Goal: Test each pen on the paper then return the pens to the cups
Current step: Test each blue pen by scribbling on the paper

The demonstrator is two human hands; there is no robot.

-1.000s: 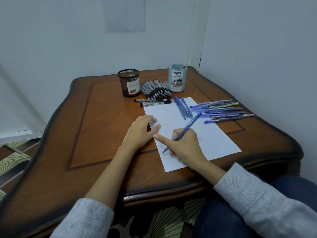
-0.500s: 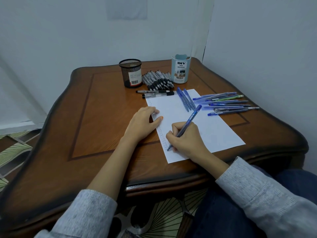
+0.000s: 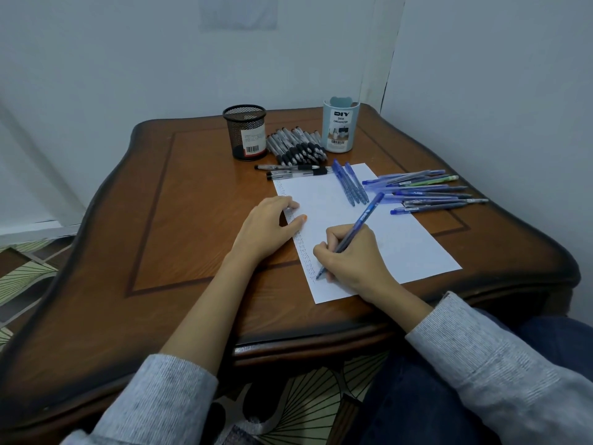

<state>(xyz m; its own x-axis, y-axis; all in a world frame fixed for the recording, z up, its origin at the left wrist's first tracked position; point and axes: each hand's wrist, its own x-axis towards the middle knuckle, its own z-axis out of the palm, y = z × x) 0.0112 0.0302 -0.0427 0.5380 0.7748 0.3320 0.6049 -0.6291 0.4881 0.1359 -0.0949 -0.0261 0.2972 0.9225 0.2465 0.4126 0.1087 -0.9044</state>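
While right hand point(image 3: 353, 261) grips pen point(image 3: 362, 220)

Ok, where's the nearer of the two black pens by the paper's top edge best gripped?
Pinch the nearer black pen at mid-barrel, from above with thumb on the near side. It lies flat, crosswise, with the other black pen close behind, so a low sideways approach would likely knock that one.

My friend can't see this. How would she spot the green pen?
Start at the white paper on the wooden table. Right of its far corner lies a fan of blue pens. The green pen lies near the fan's back, the only one not blue.
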